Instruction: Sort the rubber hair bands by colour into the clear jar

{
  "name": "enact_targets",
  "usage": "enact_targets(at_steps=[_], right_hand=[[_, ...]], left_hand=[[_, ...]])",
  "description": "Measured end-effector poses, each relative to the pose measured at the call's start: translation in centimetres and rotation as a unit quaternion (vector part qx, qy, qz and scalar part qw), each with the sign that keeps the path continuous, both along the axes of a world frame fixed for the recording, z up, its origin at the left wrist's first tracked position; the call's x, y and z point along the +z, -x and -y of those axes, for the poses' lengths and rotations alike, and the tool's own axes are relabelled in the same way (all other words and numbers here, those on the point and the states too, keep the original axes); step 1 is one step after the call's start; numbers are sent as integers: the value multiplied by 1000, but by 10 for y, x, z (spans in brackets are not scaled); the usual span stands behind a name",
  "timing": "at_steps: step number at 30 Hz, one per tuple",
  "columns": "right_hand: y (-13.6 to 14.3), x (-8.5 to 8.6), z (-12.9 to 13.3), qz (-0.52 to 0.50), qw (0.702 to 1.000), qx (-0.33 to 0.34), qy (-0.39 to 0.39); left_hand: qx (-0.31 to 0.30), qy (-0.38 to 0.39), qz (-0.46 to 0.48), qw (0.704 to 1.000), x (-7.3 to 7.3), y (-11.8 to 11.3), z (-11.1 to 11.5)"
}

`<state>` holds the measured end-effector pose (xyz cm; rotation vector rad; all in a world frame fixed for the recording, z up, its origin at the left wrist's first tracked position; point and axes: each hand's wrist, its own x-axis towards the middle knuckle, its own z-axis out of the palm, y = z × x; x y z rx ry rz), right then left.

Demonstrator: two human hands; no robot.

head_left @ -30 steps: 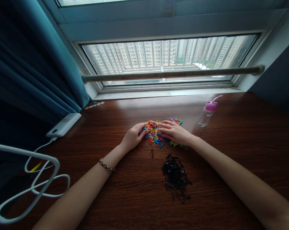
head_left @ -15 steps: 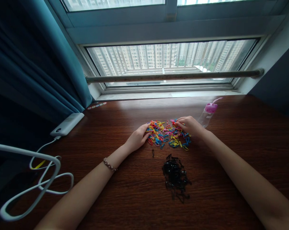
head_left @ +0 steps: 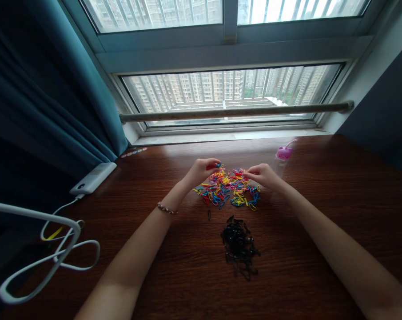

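Small coloured rubber bands (head_left: 220, 189), in red, yellow, blue and pink, lie in a loose spread pile on the brown table. Over its far left part, my left hand (head_left: 201, 171) is closed in a pinch on a few rubber bands, a blue one showing at the fingertips. My right hand (head_left: 262, 175) reaches in from the right, its thumb and fingertips pressed together at the pile's far right edge; what they hold, if anything, is too small to make out. Nearer to me lies a heap of black rubber bands (head_left: 239, 242), with a single black band (head_left: 209, 215) apart from it.
A clear bottle with a pink lid (head_left: 284, 153) stands behind my right hand. At the left, a white power bank (head_left: 93, 178) lies with a white cable (head_left: 67, 218) looping over the table. A blue curtain (head_left: 54, 89) hangs beside the window and its rail (head_left: 234, 113).
My left hand has lifted from the pile's left side and moved up and right, now pinching bands. My right hand stays at the right side. The view has tilted slightly upward.
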<state>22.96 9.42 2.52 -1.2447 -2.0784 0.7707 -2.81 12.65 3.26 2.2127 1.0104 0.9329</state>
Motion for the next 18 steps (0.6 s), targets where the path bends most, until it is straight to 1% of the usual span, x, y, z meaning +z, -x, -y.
enact_targets(at_steps=[3, 7, 11, 13, 15, 18], right_hand=[[4, -2, 1, 19, 1000, 9, -22], [8, -4, 1, 0, 999, 33, -24], [7, -7, 0, 13, 999, 31, -33], [8, -8, 1, 33, 997, 32, -65], [11, -8, 3, 62, 991, 28, -114], [26, -10, 10, 98, 978, 44, -181]], left_hand=[[0, 4, 1, 1000, 6, 6, -2], [9, 22, 0, 1000, 10, 15, 1], [12, 28, -16, 999, 18, 22, 3], [11, 17, -39, 999, 21, 26, 2], [1, 15, -73, 997, 22, 30, 2], [-24, 21, -144, 989, 18, 33, 3]])
